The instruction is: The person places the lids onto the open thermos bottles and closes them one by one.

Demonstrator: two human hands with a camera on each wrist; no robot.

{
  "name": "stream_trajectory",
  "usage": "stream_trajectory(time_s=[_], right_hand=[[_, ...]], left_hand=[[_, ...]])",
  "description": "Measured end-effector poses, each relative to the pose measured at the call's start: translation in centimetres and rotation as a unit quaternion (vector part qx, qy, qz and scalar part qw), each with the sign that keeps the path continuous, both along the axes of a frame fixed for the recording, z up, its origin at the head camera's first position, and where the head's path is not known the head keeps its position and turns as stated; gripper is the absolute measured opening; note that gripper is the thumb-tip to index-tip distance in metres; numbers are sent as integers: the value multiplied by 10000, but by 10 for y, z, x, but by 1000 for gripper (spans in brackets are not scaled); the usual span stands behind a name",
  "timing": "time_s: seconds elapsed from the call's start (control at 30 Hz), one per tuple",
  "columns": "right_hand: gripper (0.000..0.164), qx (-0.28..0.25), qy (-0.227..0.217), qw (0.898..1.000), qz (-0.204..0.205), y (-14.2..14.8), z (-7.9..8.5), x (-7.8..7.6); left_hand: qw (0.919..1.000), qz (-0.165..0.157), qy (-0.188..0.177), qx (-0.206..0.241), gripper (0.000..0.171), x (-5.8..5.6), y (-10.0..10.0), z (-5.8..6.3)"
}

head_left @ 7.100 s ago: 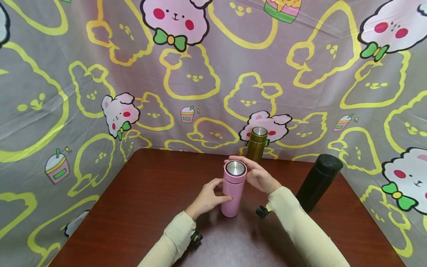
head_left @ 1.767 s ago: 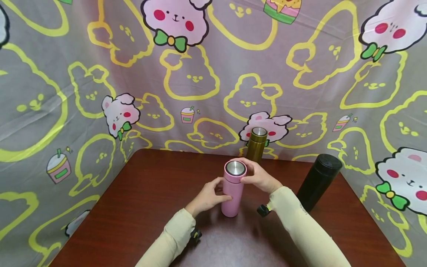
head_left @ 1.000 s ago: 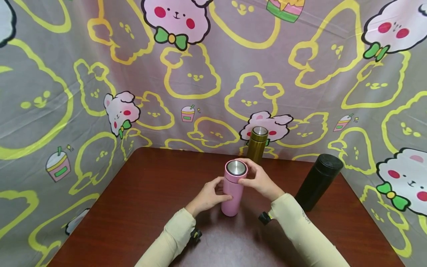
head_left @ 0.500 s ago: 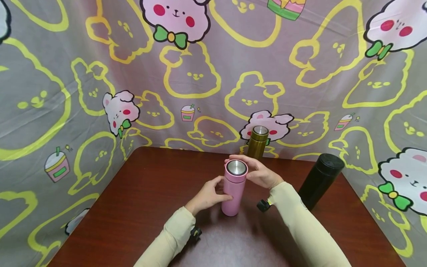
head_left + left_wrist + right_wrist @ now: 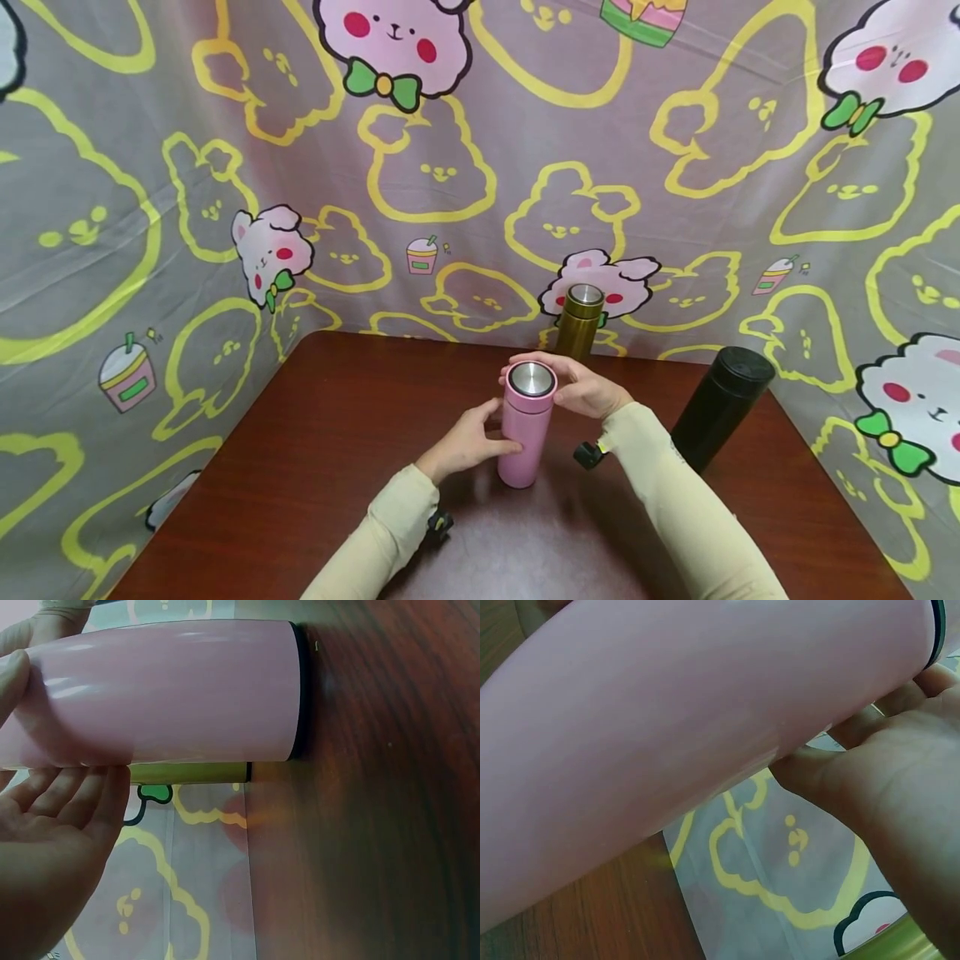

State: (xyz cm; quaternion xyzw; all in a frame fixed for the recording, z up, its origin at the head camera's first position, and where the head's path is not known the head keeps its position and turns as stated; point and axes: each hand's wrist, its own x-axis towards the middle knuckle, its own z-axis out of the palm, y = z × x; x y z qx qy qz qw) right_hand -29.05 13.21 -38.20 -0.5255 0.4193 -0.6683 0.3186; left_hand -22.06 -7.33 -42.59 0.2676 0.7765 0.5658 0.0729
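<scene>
A pink thermos [image 5: 522, 442] with a steel-topped lid [image 5: 532, 380] stands upright near the middle of the table, its black base edge showing in the left wrist view. My left hand [image 5: 467, 443] grips its body from the left, thumb across the front and fingers round the back. Up at the lid, my right hand [image 5: 573, 385] has its fingers curled round the far side, their tips showing at the left. Its thumb lies at the lid's right side. In the right wrist view the thermos body [image 5: 667, 720] hides part of those fingers.
Behind my right hand a gold thermos [image 5: 577, 327] stands near the table's back edge. A taller black thermos [image 5: 720, 408] stands at the right, beside my right forearm. Patterned curtain [image 5: 450, 275] hangs behind the brown table [image 5: 315, 433] and along its sides.
My right thumb has gone from the front of the lid back to its right side, and the fingers have come further round behind it. My left hand and the thermos stay in place.
</scene>
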Motion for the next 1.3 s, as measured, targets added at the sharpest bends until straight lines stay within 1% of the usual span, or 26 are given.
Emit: stream_trajectory(time_s=[0.1, 0.23, 0.33, 0.43, 0.53, 0.67, 0.77, 0.93, 1.07, 1.13, 1.23, 1.3], right_hand=[[67, -3, 62, 10000, -47, 0, -1, 1], [66, 66, 85, 9997, -238, 1, -1, 1], [65, 168, 218, 9984, -501, 3, -1, 2], [66, 344, 366, 9948, -884, 6, -2, 6], [67, 560, 497, 9875, -1387, 8, -2, 11], [67, 742, 651, 9756, -1962, 9, -3, 17], [65, 751, 746, 9680, -2273, 9, -3, 21], [62, 687, 951, 9558, -2695, 8, -3, 28], [63, 631, 1066, 9452, -3020, 6, -3, 34], [63, 688, 1102, 9378, -3220, 5, -3, 37], [59, 830, 1126, 9264, -3496, 5, -2, 42], [57, 903, 1128, 9213, -3609, 4, -2, 44]], left_hand=[[10000, 22, 20, -7, 56, 0, 0, -1], [10000, 11, 33, 85, 52, 1, 1, -1], [9999, -26, -3, 159, 51, 2, 1, 0], [9999, -35, -24, 168, 51, 2, 2, 0], [9999, -14, -4, 121, 50, 2, 2, -1], [9999, -53, 80, 100, 50, 3, 2, -2], [9998, -24, 169, 103, 49, 3, 2, -2], [9992, 91, 368, -97, 48, 5, 2, 0], [9992, 107, 355, -171, 49, 5, 3, -1], [9993, 111, 338, -143, 50, 3, 3, -4], [9991, 130, 376, -119, 51, -3, 3, -14], [9988, 125, 464, -107, 51, -7, 3, -22]])
